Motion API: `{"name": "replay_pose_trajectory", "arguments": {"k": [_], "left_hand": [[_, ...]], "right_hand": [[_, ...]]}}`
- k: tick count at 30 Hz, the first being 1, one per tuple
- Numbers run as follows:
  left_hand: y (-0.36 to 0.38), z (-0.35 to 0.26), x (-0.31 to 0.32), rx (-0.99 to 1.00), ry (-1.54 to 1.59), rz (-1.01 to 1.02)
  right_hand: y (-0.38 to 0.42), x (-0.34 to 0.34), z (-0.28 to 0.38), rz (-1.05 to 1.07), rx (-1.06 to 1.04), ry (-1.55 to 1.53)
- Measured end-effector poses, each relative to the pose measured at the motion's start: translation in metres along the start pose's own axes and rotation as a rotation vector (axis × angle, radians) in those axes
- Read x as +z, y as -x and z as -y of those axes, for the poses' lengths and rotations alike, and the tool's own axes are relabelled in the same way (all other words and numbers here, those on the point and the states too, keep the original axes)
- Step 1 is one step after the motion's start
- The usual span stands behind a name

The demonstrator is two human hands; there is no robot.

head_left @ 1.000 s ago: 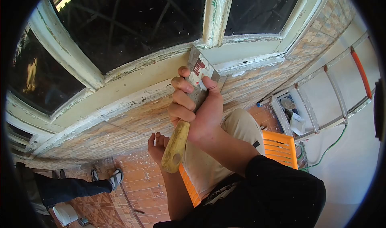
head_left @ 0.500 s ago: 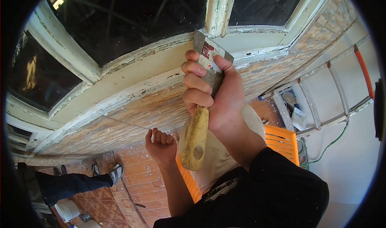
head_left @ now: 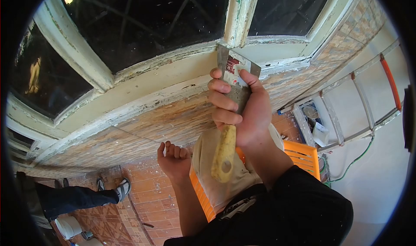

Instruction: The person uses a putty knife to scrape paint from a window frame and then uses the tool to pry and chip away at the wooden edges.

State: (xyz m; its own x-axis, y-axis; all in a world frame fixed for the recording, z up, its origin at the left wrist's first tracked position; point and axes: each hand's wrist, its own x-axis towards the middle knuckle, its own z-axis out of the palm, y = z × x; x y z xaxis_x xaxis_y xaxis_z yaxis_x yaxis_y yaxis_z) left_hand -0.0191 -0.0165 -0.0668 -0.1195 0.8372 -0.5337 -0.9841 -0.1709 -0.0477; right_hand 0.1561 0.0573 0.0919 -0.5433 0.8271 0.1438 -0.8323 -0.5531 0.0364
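Note:
My right hand [head_left: 242, 105] is wrapped round a wide metal scraper [head_left: 239, 70] with a worn yellow handle [head_left: 224, 155], which hangs below the fist. The blade's upper corner meets the window frame [head_left: 177, 74] just below the upright bar [head_left: 239, 18]; whether it presses on the wood I cannot tell. White paint on the frame is chipped and rough. Lower and to the left, my left hand [head_left: 174, 159] is held away from the frame with its fingers curled in, nothing visible in them.
A ladder [head_left: 368, 98] lies along the right, near a green hose [head_left: 357, 161]. An orange chair [head_left: 303, 157] is beneath me. At the lower left are another person's leg [head_left: 82, 200] and a white bucket [head_left: 68, 226]. Stone cladding [head_left: 164, 120] runs below the frame.
My right hand and the scraper have moved a little right and slightly down along the frame. My left hand has hardly moved.

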Motion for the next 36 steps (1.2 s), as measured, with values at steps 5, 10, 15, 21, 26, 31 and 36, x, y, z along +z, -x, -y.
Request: {"name": "replay_pose_trajectory", "arguments": {"k": [5, 10, 15, 21, 26, 31, 36], "left_hand": [[-0.004, 0.0, -0.008, -0.004, 0.003, 0.077], [0.001, -0.003, -0.003, 0.016, 0.012, 0.04], [0.0, -0.008, -0.007, 0.007, 0.045, 0.068], [0.002, -0.008, -0.007, 0.024, 0.039, 0.035], [0.002, -0.001, -0.004, 0.012, 0.043, 0.047], [0.001, -0.001, -0.006, 0.013, 0.042, 0.05], [0.002, -0.001, -0.004, 0.027, 0.033, 0.033]], "right_hand": [[0.007, 0.003, 0.01, -0.029, 0.127, 0.001], [0.011, 0.009, 0.013, -0.101, 0.125, 0.066], [0.012, 0.02, 0.01, -0.192, 0.076, 0.047], [0.008, 0.022, 0.01, -0.201, 0.056, 0.102], [0.008, 0.008, 0.011, -0.123, 0.057, 0.194], [0.006, -0.003, 0.007, -0.121, -0.059, 0.273], [0.0, -0.013, -0.001, -0.289, -0.311, 0.607]]}}
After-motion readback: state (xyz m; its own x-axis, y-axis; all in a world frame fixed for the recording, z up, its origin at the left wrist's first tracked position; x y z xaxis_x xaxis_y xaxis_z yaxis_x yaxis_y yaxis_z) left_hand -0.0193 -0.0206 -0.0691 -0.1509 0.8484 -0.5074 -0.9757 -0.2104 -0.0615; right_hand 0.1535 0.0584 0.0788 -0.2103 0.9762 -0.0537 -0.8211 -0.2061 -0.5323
